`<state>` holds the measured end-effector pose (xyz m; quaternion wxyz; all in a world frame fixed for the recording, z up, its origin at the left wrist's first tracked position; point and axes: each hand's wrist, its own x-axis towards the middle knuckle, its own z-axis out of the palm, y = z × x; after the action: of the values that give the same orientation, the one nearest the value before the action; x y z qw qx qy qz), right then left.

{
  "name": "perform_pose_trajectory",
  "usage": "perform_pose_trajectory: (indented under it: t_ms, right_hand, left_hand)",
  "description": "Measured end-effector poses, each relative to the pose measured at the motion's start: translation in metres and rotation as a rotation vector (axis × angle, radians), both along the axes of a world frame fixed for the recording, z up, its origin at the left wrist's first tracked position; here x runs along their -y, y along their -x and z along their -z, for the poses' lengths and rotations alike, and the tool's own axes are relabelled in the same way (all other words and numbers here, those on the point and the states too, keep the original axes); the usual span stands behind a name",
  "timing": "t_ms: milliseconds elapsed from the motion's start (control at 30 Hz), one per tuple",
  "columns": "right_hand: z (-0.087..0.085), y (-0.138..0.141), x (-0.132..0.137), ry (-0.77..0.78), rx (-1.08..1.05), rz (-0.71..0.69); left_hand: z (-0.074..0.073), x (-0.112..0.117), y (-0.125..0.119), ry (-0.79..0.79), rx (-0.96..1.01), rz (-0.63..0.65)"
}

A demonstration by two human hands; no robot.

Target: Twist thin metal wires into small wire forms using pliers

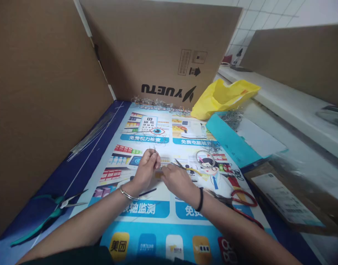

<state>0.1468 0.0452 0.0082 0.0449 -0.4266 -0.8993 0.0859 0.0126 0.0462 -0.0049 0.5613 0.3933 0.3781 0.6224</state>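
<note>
My left hand (148, 164) is closed, with the tips of thin wires (155, 148) poking out above its fingers. Close beside it, my right hand (178, 179) is closed in a pinch near the left fingertips; what it grips is too small to make out. Just beyond the right knuckles lie pliers with yellow handles (195, 170). A clear ring-shaped coil (205, 159) rests farther right. Red-handled scissors (243, 198) lie partly hidden under my right forearm. To the left of my left forearm are green-handled pliers (57, 211) with their jaws apart.
Cardboard panels (157, 44) wall off the back and left. Straight thin wires (93, 136) lie at left, and tangled bits (160, 103) line the back. On the right are a yellow bag (226, 95), a turquoise folder (229, 141) with a wire heap, and a brown package (288, 198).
</note>
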Motion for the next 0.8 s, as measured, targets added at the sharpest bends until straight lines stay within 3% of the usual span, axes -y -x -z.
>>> perform_pose_trajectory:
  t_ms: [100,233,367,567,800]
  right_hand:
    - [0.014,0.020,-0.008,0.017,-0.008,0.014]
    - [0.019,0.021,-0.009,0.029,-0.038,0.025]
    - [0.020,0.013,-0.011,0.141,-0.276,0.048]
    - [0.026,0.011,-0.018,0.182,-0.345,0.107]
    - [0.035,0.013,-0.020,0.160,-0.296,0.167]
  left_hand:
    - [-0.004,0.002,0.002,0.003,0.060,-0.006]
    - [-0.010,-0.001,0.012,-0.042,0.059,-0.092]
    - [-0.005,-0.001,0.022,-0.024,-0.073,-0.153]
    - [0.017,0.014,0.012,0.143,-0.038,0.013]
    - [0.024,0.017,0.006,0.128,-0.219,0.070]
